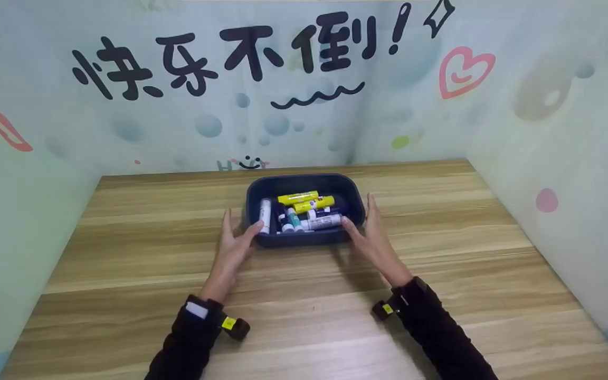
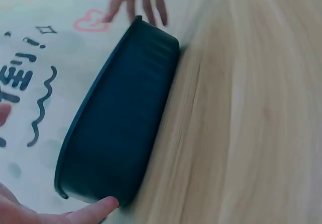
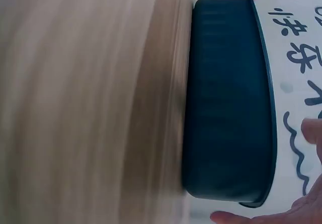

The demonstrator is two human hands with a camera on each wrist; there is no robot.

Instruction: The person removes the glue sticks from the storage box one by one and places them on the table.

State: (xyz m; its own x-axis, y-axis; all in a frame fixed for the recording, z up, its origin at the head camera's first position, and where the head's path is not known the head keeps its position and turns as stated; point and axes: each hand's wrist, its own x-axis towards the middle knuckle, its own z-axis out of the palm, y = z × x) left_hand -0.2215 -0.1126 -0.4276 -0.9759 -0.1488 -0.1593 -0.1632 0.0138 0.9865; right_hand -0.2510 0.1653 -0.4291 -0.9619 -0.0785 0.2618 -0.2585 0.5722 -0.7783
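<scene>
- A dark blue, round-cornered bin (image 1: 306, 240) is facing open side up near the far edge of the wooden table (image 1: 140, 248).
- Inside, yellow, white and dark tubes (image 1: 298, 198) are lying jumbled, one white tube (image 1: 265, 214) resting along the left side.

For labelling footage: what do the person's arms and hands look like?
The left hand and right hand are ungloved. Black sleeves reach both wrists. Each wrist bears a small black device with a yellow mark; the left cuff shows a whitish patch.

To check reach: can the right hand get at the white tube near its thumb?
Probably yes: the navy bin is uncovered, and the right hand has its thumb near the white tube.
</scene>
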